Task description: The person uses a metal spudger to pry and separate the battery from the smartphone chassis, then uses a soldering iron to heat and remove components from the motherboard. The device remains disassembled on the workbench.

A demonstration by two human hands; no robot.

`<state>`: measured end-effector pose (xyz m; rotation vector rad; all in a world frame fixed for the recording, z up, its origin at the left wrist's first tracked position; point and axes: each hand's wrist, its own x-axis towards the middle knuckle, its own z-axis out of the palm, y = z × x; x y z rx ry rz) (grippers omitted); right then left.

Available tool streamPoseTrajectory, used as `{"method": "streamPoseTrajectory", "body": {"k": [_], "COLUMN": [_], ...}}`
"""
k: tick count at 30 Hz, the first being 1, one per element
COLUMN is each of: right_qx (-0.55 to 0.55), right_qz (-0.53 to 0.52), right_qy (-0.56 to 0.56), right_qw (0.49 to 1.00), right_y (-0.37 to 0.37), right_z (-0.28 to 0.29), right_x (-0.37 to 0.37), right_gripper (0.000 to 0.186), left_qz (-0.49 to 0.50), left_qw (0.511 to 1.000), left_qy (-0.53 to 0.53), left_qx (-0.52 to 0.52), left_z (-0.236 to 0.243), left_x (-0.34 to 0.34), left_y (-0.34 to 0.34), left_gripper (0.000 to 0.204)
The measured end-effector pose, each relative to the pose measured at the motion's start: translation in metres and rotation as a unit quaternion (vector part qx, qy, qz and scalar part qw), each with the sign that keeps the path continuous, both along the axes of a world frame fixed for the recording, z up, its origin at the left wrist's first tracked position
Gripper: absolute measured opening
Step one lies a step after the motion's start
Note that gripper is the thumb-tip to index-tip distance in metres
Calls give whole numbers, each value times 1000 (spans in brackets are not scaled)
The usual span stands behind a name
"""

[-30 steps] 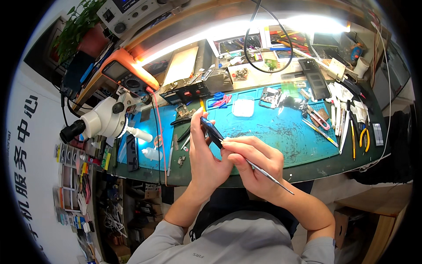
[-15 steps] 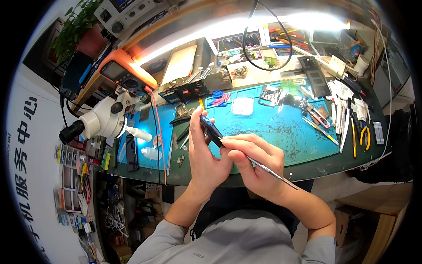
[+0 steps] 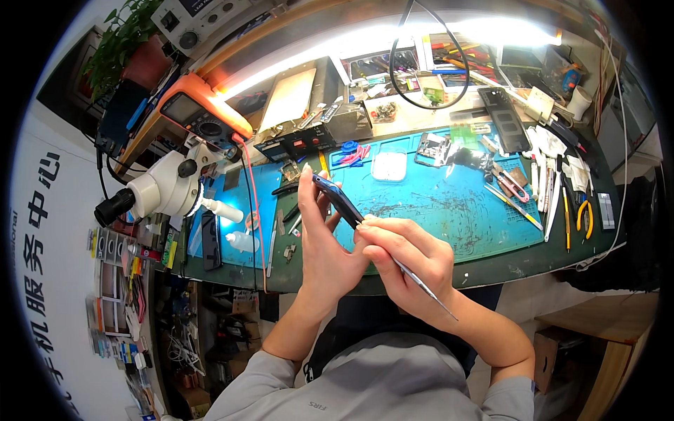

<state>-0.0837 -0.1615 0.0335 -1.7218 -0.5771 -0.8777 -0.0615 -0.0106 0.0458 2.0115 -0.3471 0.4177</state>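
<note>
Phone [image 3: 340, 203] sits gripped in the left hand [image 3: 327, 261]. The right hand [image 3: 425, 254] pinches a tool [image 3: 421, 283], seemingly working at its five o'clock end; next needs steadiness.

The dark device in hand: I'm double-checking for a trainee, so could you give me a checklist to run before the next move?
1. Left hand supports the dark device: ok, it is held at a slant.
2. Right hand grips the thin metal tool: ok, its free end points toward the wearer.
3. Dark device is held up off the blue mat: ok.
4. Tool's working end touches the dark device: cannot tell, it is too small and partly covered.
5. Mat's right side is free of loose items: not ok, a pink-handled tool lies there among others.
</note>
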Motion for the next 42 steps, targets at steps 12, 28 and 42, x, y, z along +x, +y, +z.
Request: {"method": "streamPoseTrajectory", "body": {"k": [12,28,42], "right_qx": [3,33,33], "right_qz": [12,52,52], "right_qy": [9,26,37], "right_qw": [1000,998,997], "right_y": [1,-3,-3], "right_z": [1,4,5], "right_x": [-1,3,1], "right_gripper": [22,16,14], "left_qz": [-5,17,21], "left_qw": [999,1000,999], "left_qy": [36,-13,-23], "left_qx": [-25,13,27], "left_z": [-4,-7,-4], "left_x": [-4,-3,-5], "left_y": [2,-3,-5], "left_gripper": [110,100,97]}}
